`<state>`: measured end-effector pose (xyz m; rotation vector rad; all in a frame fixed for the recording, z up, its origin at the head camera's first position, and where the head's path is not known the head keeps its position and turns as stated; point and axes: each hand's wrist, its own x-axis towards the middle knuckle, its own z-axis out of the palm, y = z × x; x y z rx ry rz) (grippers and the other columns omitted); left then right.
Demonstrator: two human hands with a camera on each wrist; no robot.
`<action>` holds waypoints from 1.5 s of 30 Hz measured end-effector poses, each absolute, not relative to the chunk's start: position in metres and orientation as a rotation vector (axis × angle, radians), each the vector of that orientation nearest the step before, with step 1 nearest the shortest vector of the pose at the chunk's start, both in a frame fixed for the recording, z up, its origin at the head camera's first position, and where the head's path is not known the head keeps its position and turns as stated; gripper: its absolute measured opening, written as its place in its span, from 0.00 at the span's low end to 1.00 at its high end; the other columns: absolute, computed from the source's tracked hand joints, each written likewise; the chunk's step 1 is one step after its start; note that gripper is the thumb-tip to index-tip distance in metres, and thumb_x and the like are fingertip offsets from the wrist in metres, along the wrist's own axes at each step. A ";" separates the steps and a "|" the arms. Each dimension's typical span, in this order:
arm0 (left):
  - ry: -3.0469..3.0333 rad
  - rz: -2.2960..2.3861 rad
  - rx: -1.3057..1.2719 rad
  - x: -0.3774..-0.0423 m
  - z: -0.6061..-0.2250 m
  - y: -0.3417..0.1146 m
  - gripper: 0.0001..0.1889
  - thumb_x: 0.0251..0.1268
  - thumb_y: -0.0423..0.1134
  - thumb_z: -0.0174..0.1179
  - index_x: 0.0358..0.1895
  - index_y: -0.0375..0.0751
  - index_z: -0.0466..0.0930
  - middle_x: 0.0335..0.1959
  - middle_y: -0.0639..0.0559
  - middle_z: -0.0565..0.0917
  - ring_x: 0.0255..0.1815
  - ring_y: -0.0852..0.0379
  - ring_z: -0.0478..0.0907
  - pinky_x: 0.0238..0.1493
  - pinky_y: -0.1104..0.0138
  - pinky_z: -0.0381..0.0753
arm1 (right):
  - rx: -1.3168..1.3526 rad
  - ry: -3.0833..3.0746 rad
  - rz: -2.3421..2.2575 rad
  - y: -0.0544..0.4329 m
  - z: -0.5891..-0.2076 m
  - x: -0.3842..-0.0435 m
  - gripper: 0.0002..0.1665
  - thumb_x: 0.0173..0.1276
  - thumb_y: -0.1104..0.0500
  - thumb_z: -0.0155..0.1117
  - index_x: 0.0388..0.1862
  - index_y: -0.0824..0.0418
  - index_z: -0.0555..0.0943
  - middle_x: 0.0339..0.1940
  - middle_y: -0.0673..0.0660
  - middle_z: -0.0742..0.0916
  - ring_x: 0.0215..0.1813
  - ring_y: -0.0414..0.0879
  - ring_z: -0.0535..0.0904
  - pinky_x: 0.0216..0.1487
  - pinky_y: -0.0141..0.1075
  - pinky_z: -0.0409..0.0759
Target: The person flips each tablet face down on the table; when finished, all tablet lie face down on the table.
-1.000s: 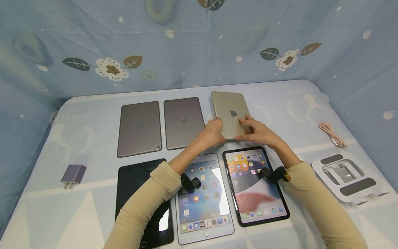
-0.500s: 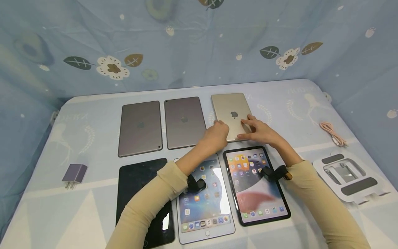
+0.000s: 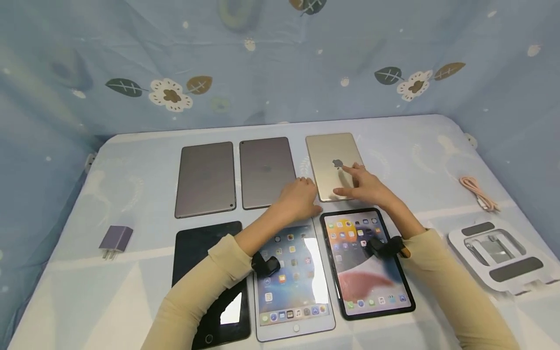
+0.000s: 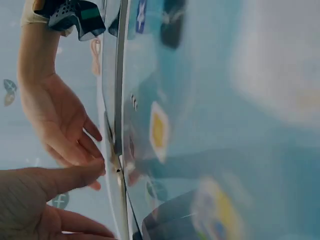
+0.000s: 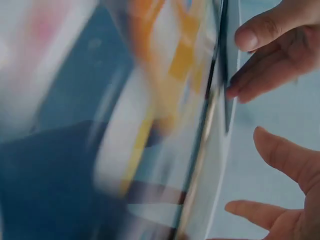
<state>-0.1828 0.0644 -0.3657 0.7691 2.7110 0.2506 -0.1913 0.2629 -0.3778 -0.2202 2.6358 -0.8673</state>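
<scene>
A gold tablet (image 3: 323,158) lies back up with its logo showing, at the far right of a row of tablets. Over its right front corner hovers my right hand (image 3: 367,188), thumb and fingers spread; contact cannot be told. In the right wrist view the thumb and a finger stand apart with nothing between them. My left hand (image 3: 298,200) is off the gold tablet's left front corner, beside the middle grey tablet (image 3: 264,167), fingers loosely bent and holding nothing visible. It partly covers the top of the white-framed tablet (image 3: 290,277), whose screen is lit.
Another grey tablet (image 3: 205,180) lies at back left. A black tablet (image 3: 197,248) and a lit black-framed tablet (image 3: 367,262) lie in front. A purple charger plug (image 3: 115,238) sits left; a pink cable (image 3: 478,192) and white stand (image 3: 503,255) sit right.
My left hand has let go of the gold tablet's near left corner and drawn back left. The gold tablet has come slightly nearer. The head view has shifted a little.
</scene>
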 end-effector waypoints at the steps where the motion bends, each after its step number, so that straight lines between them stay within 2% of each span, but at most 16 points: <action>1: 2.702 0.240 0.782 -0.180 -0.365 0.060 0.31 0.62 0.52 0.63 0.56 0.26 0.76 0.59 0.34 0.77 0.62 0.42 0.74 0.58 0.55 0.79 | -0.240 2.647 -0.860 0.257 -0.377 -0.189 0.48 0.66 0.48 0.62 0.76 0.67 0.54 0.76 0.77 0.49 0.76 0.74 0.43 0.70 0.69 0.49; 3: 2.682 0.237 0.781 -0.175 -0.364 0.049 0.33 0.63 0.54 0.62 0.58 0.26 0.75 0.65 0.32 0.72 0.69 0.40 0.67 0.66 0.54 0.72 | -0.300 2.656 -0.859 0.241 -0.374 -0.184 0.48 0.65 0.48 0.63 0.76 0.67 0.54 0.76 0.76 0.51 0.76 0.73 0.45 0.70 0.68 0.49; 5: 2.673 0.242 0.767 -0.168 -0.362 0.035 0.35 0.63 0.54 0.61 0.61 0.24 0.72 0.67 0.30 0.68 0.72 0.38 0.62 0.69 0.53 0.67 | -0.363 2.645 -0.869 0.224 -0.373 -0.178 0.48 0.65 0.49 0.64 0.76 0.66 0.55 0.76 0.75 0.52 0.76 0.71 0.46 0.71 0.67 0.50; 8: 2.686 0.258 0.730 -0.158 -0.358 0.007 0.38 0.64 0.52 0.61 0.63 0.20 0.67 0.68 0.27 0.65 0.71 0.35 0.62 0.68 0.52 0.68 | -0.459 2.598 -0.897 0.197 -0.371 -0.166 0.47 0.64 0.49 0.64 0.76 0.65 0.56 0.77 0.72 0.54 0.77 0.68 0.47 0.71 0.65 0.51; 12: 2.730 0.300 0.653 -0.141 -0.354 -0.039 0.38 0.63 0.50 0.63 0.63 0.17 0.66 0.67 0.24 0.66 0.69 0.33 0.64 0.66 0.47 0.69 | -0.575 2.522 -0.889 0.164 -0.370 -0.153 0.48 0.64 0.47 0.65 0.75 0.65 0.56 0.77 0.70 0.55 0.77 0.66 0.50 0.72 0.62 0.55; 19: 2.673 0.359 0.395 -0.116 -0.346 -0.104 0.44 0.62 0.50 0.64 0.65 0.14 0.58 0.68 0.20 0.59 0.70 0.28 0.59 0.66 0.43 0.66 | -0.674 2.417 -0.890 0.119 -0.375 -0.141 0.47 0.63 0.47 0.66 0.76 0.62 0.57 0.78 0.66 0.57 0.79 0.61 0.47 0.75 0.57 0.52; 22: 2.658 0.358 0.315 -0.108 -0.345 -0.121 0.46 0.58 0.51 0.67 0.63 0.12 0.59 0.67 0.17 0.59 0.69 0.26 0.59 0.63 0.41 0.68 | -0.693 2.403 -0.894 0.105 -0.376 -0.134 0.47 0.63 0.46 0.66 0.76 0.60 0.58 0.78 0.64 0.57 0.80 0.59 0.46 0.75 0.57 0.53; 24: 2.657 0.345 0.298 -0.105 -0.344 -0.131 0.44 0.54 0.50 0.69 0.59 0.12 0.65 0.63 0.16 0.64 0.63 0.25 0.66 0.58 0.43 0.73 | -0.707 2.388 -0.897 0.096 -0.376 -0.130 0.47 0.63 0.46 0.66 0.75 0.61 0.59 0.78 0.63 0.57 0.80 0.58 0.46 0.75 0.57 0.53; 27: 2.648 0.333 0.269 -0.102 -0.342 -0.140 0.32 0.49 0.47 0.73 0.46 0.18 0.75 0.44 0.24 0.78 0.43 0.35 0.79 0.42 0.52 0.81 | -0.725 2.374 -0.864 0.085 -0.377 -0.124 0.48 0.63 0.45 0.66 0.75 0.62 0.58 0.79 0.62 0.57 0.80 0.56 0.46 0.75 0.55 0.55; 30: 2.604 0.351 0.228 -0.098 -0.340 -0.144 0.22 0.46 0.42 0.75 0.33 0.27 0.77 0.26 0.42 0.77 0.25 0.51 0.74 0.27 0.62 0.74 | -0.737 2.387 -0.825 0.076 -0.379 -0.118 0.50 0.63 0.44 0.65 0.76 0.63 0.56 0.79 0.62 0.54 0.80 0.55 0.44 0.75 0.53 0.55; 31: 2.590 0.354 0.215 -0.096 -0.339 -0.145 0.20 0.45 0.41 0.76 0.32 0.29 0.77 0.22 0.46 0.75 0.23 0.54 0.71 0.25 0.63 0.72 | -0.737 2.396 -0.815 0.074 -0.380 -0.116 0.50 0.63 0.44 0.66 0.76 0.64 0.55 0.79 0.62 0.52 0.80 0.55 0.43 0.76 0.52 0.55; 34: 2.587 0.348 0.204 -0.090 -0.340 -0.145 0.19 0.42 0.39 0.77 0.30 0.30 0.78 0.20 0.48 0.75 0.21 0.55 0.71 0.24 0.65 0.72 | -0.752 2.460 -0.787 0.070 -0.383 -0.111 0.51 0.63 0.44 0.66 0.75 0.69 0.56 0.80 0.64 0.49 0.81 0.55 0.41 0.76 0.49 0.56; 41: 2.692 0.282 0.255 -0.083 -0.341 -0.143 0.20 0.36 0.38 0.79 0.29 0.30 0.80 0.22 0.46 0.77 0.22 0.54 0.75 0.24 0.60 0.77 | -0.862 2.605 -0.722 0.064 -0.393 -0.100 0.50 0.62 0.45 0.67 0.70 0.77 0.61 0.78 0.69 0.52 0.80 0.59 0.43 0.76 0.49 0.54; 45: 2.700 0.253 0.268 -0.083 -0.342 -0.141 0.20 0.35 0.38 0.80 0.28 0.31 0.80 0.23 0.45 0.77 0.23 0.53 0.74 0.24 0.59 0.77 | -0.782 2.556 -0.934 0.060 -0.398 -0.098 0.47 0.62 0.50 0.67 0.69 0.78 0.61 0.77 0.69 0.54 0.80 0.59 0.42 0.77 0.53 0.47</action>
